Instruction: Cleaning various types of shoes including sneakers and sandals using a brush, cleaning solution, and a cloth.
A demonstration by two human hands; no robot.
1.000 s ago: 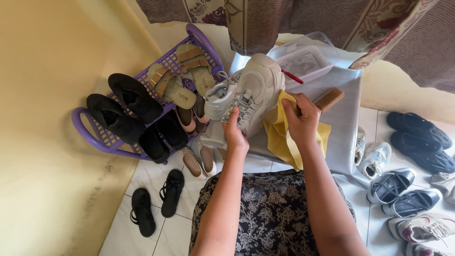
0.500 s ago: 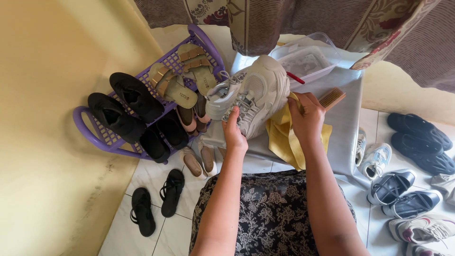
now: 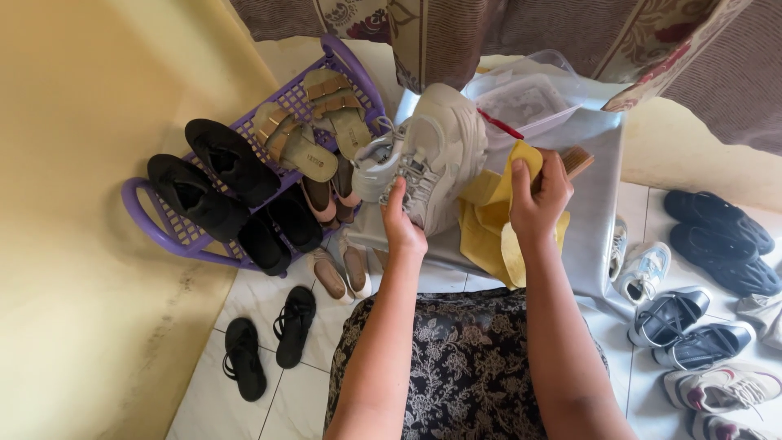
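My left hand (image 3: 401, 226) grips a chunky white sneaker (image 3: 432, 151) by its heel end and holds it tilted above a small grey table (image 3: 599, 204). My right hand (image 3: 538, 200) is closed on a wooden-handled brush (image 3: 575, 160), just right of the sneaker. A yellow cloth (image 3: 489, 228) lies crumpled on the table under and between both hands. My forearms reach up from a dark floral lap.
A purple plastic shoe rack (image 3: 175, 236) with black shoes and tan sandals stands at the left by the yellow wall. Black flip-flops (image 3: 269, 342) lie on white floor tiles. Several sneakers (image 3: 692, 326) sit at the right. A clear plastic container (image 3: 529, 98) rests at the table's back.
My right hand with the brush has moved from the sneaker's side slightly right and down over the yellow cloth. The sneaker stays held by my left hand.
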